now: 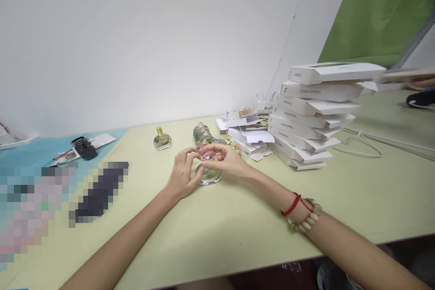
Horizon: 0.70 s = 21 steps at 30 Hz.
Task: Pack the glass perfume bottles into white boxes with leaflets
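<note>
A clear glass perfume bottle (210, 176) stands upright on the table between my hands. My left hand (181, 173) curls around its left side, with the thumb against the glass and the fingers bent toward the neck. From the other side, my right hand (226, 159) pinches at the bottle's top, where a small silvery piece shows between thumb and fingers. Exactly what the right fingertips grip is partly hidden. Just behind stand several similar glass bottles (201, 132), partly covered by my hands. Small gold-coloured pieces (234, 145) lie to the right of them.
A perfume bottle with a gold top (162, 139) stands apart at the back left. White cartons (299, 122) are stacked high on the right, beside loose open boxes (249, 133). A black cup-shaped item (84, 147) lies on blue cloth. Another person's hand (424, 82) shows at far right.
</note>
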{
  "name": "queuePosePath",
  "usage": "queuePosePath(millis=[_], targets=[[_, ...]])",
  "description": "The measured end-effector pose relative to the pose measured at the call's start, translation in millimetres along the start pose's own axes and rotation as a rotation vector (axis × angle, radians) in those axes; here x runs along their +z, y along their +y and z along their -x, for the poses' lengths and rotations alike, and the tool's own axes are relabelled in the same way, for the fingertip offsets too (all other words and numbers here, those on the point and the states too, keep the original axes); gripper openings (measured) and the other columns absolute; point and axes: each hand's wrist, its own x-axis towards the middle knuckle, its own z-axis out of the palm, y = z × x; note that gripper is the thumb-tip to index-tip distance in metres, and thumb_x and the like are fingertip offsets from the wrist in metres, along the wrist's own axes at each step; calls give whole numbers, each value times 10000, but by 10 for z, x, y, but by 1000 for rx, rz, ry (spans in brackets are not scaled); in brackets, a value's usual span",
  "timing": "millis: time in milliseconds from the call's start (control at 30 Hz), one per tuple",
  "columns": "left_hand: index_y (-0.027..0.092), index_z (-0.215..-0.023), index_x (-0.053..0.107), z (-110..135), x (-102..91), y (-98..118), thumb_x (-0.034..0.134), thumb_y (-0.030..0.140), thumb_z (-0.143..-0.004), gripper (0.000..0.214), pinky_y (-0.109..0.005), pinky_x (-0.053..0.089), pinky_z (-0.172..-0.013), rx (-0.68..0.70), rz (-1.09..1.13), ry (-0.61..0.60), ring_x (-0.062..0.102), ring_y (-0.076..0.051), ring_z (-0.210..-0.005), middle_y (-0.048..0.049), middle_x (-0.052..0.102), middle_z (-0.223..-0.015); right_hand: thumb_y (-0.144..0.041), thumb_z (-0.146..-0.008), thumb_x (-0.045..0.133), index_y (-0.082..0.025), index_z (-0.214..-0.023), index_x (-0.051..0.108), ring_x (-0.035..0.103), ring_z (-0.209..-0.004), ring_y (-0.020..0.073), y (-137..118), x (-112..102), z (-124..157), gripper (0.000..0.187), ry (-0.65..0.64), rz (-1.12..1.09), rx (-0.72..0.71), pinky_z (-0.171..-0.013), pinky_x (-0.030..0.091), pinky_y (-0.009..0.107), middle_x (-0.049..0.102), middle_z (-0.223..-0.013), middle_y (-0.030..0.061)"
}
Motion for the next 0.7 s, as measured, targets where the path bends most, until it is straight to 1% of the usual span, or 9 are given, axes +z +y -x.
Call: queuePosePath(millis=[167,333,400,467,533,567,633,667,700], targets=[[194,-1041,434,-5,2,-7,390,258,-847,209,-374,318,-921,6,8,-30,388,-202,-1095,-91,416,-1141,-365,-644,684,-171,-1044,582,336,-445,-3,39,-17,-16,456,-35,-26,6,-428,335,165,599,-919,42],[195,-1095,418,1,4,-24,391,254,-847,256,-372,327,-928,6,14,-54,398,-195,-1092,-88,431,-1133,-392,-667,658,-158,-939,627,305,-420,-5,41,-23,-9,361,-78,36,-13,-400,292,166,603,-862,29],[190,-1116,395,12,18,-48,403,254,-842,281,-370,329,-931,13,31,-36,398,-193,-1097,-90,436,-1138,-392,-654,669,-171,-982,615,310,-412,-7,-13,-36,0,400,-104,74,-22,-402,298,167,605,-885,27],[182,-1174,335,25,37,-75,421,257,-834,359,-373,338,-928,26,53,8,394,-196,-1107,-102,430,-1164,-412,-663,654,-199,-1070,573,362,-422,4,-96,-79,7,466,-90,113,-24,-421,334,175,605,-949,32],[176,-1246,251,35,49,-92,424,255,-830,457,-381,344,-926,44,64,44,385,-202,-1123,-119,409,-1209,-467,-738,551,-213,-1100,550,433,-446,31,-179,-164,11,443,7,210,-15,-448,362,192,611,-972,37],[179,-1276,216,37,50,-93,418,250,-833,492,-387,340,-931,57,62,48,378,-205,-1136,-123,396,-1233,-488,-786,468,-210,-1062,572,464,-465,49,-210,-220,12,405,91,309,-7,-461,362,201,623,-943,35],[197,-1316,175,35,42,-80,401,237,-841,527,-396,318,-955,94,44,26,358,-210,-1168,-123,375,-1271,-478,-843,347,-194,-869,642,507,-515,89,-235,-341,12,410,270,631,36,-489,335,217,644,-798,31],[208,-1328,167,31,33,-67,395,231,-845,535,-397,306,-967,115,33,10,347,-211,-1183,-119,368,-1283,-456,-846,345,-183,-737,652,522,-541,112,-228,-395,12,424,331,821,89,-501,316,226,638,-701,34],[218,-1336,164,26,23,-52,392,226,-848,539,-396,295,-976,135,23,-6,336,-212,-1196,-116,363,-1292,-426,-841,361,-175,-633,637,532,-558,131,-212,-438,11,427,366,990,158,-508,298,235,621,-622,41]])
